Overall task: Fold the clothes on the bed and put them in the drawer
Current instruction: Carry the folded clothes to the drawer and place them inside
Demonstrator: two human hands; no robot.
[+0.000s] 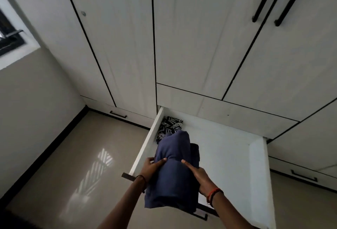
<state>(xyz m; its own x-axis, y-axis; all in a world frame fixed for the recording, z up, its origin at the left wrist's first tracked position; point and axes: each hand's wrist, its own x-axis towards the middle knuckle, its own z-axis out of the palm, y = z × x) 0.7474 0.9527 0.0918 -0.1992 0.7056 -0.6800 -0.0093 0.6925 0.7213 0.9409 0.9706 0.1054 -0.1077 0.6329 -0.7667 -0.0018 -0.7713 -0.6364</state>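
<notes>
A folded blue garment [173, 179] hangs over the left part of the open white drawer [255, 170], with a darker folded piece [194, 153] behind it. My left hand [150, 169] grips its left side, thumb on top. My right hand [199, 177] grips its right side, thumb on the cloth. A black-and-white patterned garment [169, 126] lies in the drawer's far left corner. The bed is out of view.
White wardrobe doors [200, 37] with long black handles rise behind the drawer. Shut drawers with black handles sit at the lower left [118, 114] and lower right [303, 175]. Glossy beige floor [82, 165] spreads to the left; a window [11, 39] is at far left.
</notes>
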